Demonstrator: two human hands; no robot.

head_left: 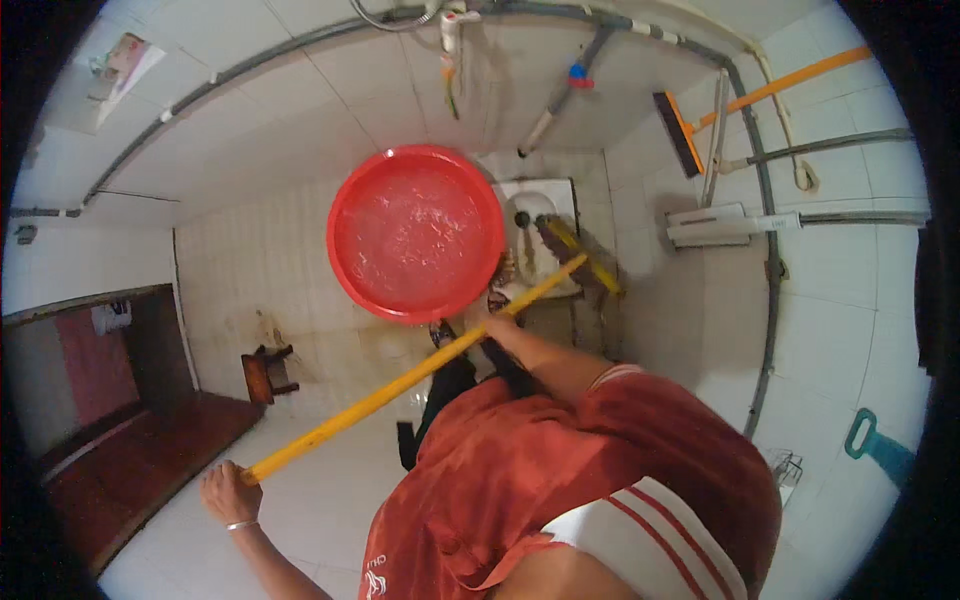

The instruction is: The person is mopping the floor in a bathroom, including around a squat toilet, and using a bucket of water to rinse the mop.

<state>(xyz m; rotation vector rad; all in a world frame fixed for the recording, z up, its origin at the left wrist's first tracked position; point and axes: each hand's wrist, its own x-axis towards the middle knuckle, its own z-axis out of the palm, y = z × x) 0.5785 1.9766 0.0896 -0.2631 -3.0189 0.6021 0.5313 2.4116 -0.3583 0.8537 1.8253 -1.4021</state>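
Observation:
A long-handled floor brush slants across the view, its yellow pole (380, 396) running from lower left to upper right. My left hand (230, 492) is closed round the pole's near left end. Farther along it, my right hand (503, 328) also grips the pole, its fingers partly hidden. The dark and yellow brush head (578, 254) lies at the right side of the white squat toilet (548, 195), its bristles not clearly visible. Left of the toilet and partly over its edge stands a big red basin (345, 275) with water and some foam in it.
A small brown stool (257, 375) stands at left, near the reddish doorway floor (185, 440). Pipes (330, 38) and a tap (450, 40) run along the far wall. An orange-handled brush (680, 130) leans at right; a teal-handled tool (880, 445) hangs at far right.

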